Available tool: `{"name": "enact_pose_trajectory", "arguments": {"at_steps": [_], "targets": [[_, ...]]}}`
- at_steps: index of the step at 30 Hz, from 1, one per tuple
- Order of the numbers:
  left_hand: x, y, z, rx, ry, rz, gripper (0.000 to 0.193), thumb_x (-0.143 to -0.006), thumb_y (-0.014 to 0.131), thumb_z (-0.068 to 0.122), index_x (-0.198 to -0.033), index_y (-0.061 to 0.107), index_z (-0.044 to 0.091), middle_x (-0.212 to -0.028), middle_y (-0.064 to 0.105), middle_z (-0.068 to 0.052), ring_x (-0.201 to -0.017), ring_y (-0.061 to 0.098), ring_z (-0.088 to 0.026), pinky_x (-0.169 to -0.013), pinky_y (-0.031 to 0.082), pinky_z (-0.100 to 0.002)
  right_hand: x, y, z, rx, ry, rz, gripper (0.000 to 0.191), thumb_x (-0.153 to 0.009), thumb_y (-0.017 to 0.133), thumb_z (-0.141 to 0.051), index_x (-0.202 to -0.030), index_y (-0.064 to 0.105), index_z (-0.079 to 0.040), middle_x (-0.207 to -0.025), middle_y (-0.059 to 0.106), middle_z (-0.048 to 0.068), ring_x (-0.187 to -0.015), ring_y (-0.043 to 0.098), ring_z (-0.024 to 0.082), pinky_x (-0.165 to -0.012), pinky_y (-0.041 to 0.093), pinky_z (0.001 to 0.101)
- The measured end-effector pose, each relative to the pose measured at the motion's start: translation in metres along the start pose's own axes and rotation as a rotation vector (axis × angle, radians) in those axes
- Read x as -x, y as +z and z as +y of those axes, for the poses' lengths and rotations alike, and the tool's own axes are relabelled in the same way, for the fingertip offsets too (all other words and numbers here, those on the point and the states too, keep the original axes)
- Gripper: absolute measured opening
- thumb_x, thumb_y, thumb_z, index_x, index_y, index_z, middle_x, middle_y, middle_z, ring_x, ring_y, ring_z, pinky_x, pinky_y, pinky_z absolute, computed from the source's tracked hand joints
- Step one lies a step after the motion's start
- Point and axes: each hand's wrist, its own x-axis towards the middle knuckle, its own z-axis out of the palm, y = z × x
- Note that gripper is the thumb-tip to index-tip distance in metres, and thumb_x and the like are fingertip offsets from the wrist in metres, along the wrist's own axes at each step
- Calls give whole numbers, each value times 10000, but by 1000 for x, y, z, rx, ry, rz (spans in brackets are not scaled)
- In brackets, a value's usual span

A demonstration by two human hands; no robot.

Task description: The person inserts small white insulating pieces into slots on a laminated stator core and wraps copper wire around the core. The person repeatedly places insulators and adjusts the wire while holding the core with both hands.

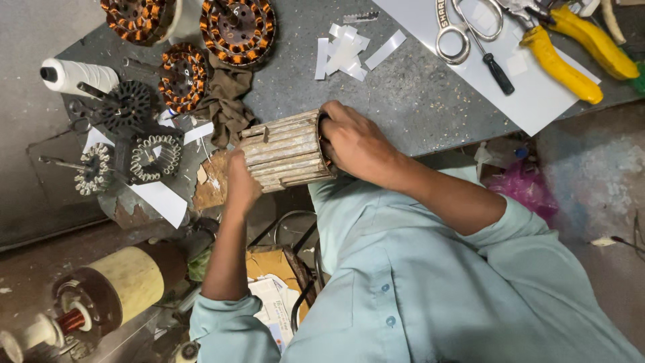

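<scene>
A ribbed, rusty grey metal cylinder (285, 151), a motor core with lengthwise slots, lies on its side at the near edge of the dark speckled table (416, 101). My right hand (356, 142) grips its right end, fingers curled into the bore. My left hand (240, 185) presses against the lower left end of the cylinder, closed around its edge. Both forearms come out of light blue-green sleeves.
Several copper-wound stators (236, 27) and bare cores (127, 107) lie at the back left with a white thread spool (74, 75) and a dark rag (228, 101). Cut white paper strips (346, 50), scissors (463, 30), a screwdriver (494, 67) and yellow-handled pliers (561, 64) sit at the back right. A cream cylinder (131, 279) is at the lower left.
</scene>
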Motion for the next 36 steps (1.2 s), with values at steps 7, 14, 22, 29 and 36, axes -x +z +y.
{"name": "enact_pose_trajectory", "arguments": {"at_steps": [7,14,22,29,36], "targets": [[-2,-8,-18,-160,-5,-67,294,-743,782,6,-1022,712,-55,-987,725,-245,-929,702,-414,-853,542,-448,0,-5,-3,-25,-16,-28,156,-837,697,-20,-956,644,64,-1154,570,224,-1057,612,423,-928,514,486],[3,0,-25,-343,-132,-11,302,-704,793,11,-971,684,-79,-954,690,-302,-933,666,-470,-823,538,-481,-2,-4,-4,-16,-27,-21,233,-812,703,-26,-1005,651,94,-1214,563,256,-1070,607,446,-929,513,489],[-13,-28,8,-219,117,-195,359,-703,828,-40,-1046,720,-54,-1105,710,-272,-988,686,-440,-884,544,-443,-4,1,-6,-21,46,-63,232,-871,693,-34,-1066,648,83,-1252,565,249,-1127,600,444,-978,499,490],[-13,-12,25,-293,-67,-79,489,-631,733,-92,-1115,731,-25,-1086,714,-256,-1006,692,-438,-871,559,-426,-2,-2,0,-27,12,-77,263,-854,697,-51,-1076,635,74,-1256,559,256,-1156,575,452,-999,483,494],[-11,-18,-13,69,215,-123,262,-823,770,14,-1084,745,6,-1112,758,-185,-996,748,-337,-904,571,-377,-4,4,-3,-8,71,-56,273,-839,708,-53,-1088,654,46,-1240,578,219,-1144,586,431,-987,483,491]]}}
